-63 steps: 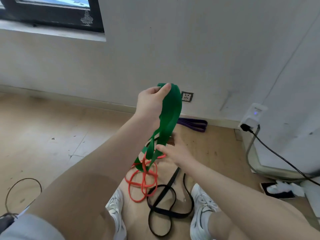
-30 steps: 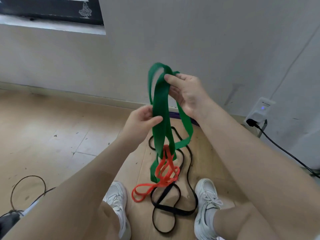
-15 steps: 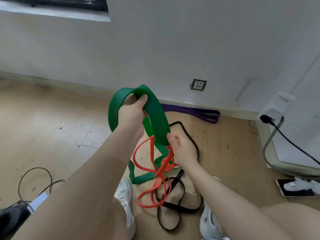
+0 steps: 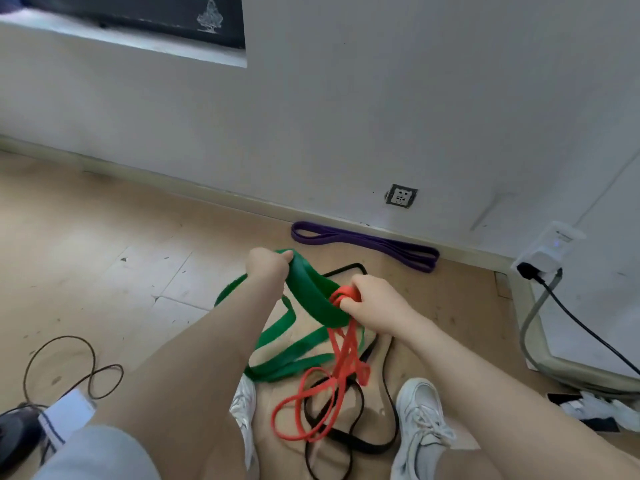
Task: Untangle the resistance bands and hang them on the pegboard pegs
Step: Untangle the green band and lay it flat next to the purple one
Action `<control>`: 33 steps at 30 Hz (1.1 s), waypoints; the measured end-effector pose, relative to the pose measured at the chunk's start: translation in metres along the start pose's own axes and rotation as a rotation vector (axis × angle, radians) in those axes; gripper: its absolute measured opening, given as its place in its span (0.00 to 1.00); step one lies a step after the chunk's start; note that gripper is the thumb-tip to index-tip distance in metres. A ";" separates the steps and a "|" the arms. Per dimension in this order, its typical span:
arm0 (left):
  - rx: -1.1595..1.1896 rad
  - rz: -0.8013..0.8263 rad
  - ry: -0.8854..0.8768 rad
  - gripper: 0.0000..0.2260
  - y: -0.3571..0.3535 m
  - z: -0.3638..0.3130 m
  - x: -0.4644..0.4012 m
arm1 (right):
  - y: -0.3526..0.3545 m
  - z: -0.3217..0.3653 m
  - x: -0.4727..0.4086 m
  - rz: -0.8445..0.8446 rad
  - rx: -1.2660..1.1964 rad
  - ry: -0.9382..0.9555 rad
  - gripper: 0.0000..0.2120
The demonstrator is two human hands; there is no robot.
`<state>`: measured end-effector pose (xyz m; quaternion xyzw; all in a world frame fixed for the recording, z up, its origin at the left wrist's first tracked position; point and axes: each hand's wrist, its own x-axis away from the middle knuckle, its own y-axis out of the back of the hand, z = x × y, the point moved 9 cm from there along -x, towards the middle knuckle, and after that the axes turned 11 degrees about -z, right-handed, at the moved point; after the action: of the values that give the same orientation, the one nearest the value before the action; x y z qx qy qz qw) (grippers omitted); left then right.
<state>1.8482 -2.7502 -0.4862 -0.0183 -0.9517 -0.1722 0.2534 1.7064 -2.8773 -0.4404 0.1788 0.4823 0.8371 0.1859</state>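
Head view, left hand (image 4: 268, 268) still gripping green band (image 4: 311, 292), right hand (image 4: 375, 303) now clutching orange band (image 4: 346, 355), both lowered.

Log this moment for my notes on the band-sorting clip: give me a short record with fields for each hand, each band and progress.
left hand: grips green band
right hand: grips orange band
orange band: threaded through the green loop, trailing to the floor
black band: on the floor, under the orange
purple band: apart, by the wall
progress: still tangled; no pegboard in view

Bare forearms, grey short sleeve (image 4: 93, 455) at left, white lace-up sneakers (image 4: 420, 427), white socks
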 end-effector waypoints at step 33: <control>-0.112 0.196 -0.750 0.18 -0.007 -0.069 0.059 | 0.065 -0.005 -0.016 -0.072 -0.864 -0.065 0.05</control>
<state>1.8289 -2.7831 -0.4040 -0.1844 -0.9612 -0.1804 -0.0980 1.7083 -2.9192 -0.3875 0.0938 0.0877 0.9490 0.2879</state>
